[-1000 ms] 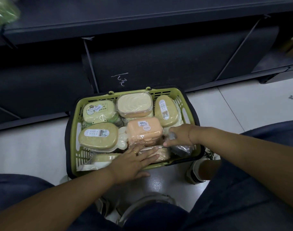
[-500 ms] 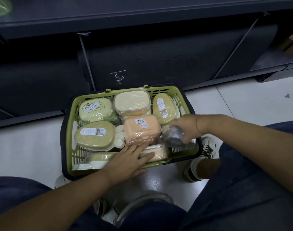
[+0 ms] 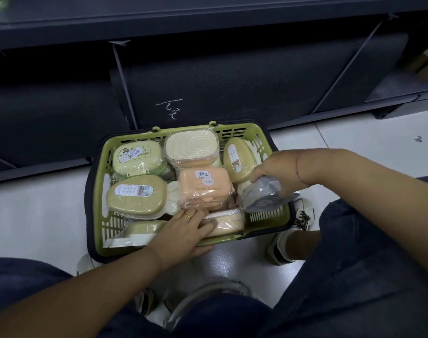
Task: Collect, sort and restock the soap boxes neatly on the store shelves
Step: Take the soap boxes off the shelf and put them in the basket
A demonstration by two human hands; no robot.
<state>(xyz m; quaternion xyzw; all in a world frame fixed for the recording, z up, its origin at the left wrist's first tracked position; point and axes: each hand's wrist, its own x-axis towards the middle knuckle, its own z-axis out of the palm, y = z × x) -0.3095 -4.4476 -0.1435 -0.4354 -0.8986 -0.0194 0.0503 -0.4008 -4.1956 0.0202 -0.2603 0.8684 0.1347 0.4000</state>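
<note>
grey soap box in clear wrap is at the right near corner of the green basket, tilted, top end up under the fingers, low edge over the basket wall. Right hand is the one on it, coming down from above w/ fingers curled round the top, so it's properly gripped imo. The dark shelf is straight ahead past the basket's far side, so next move prob goes up & fwd. Left hand isn't gripping anything, fingers flat on the beige box at the near rim, just beside the orange box, looks like it's steadying the pile tbh
</note>
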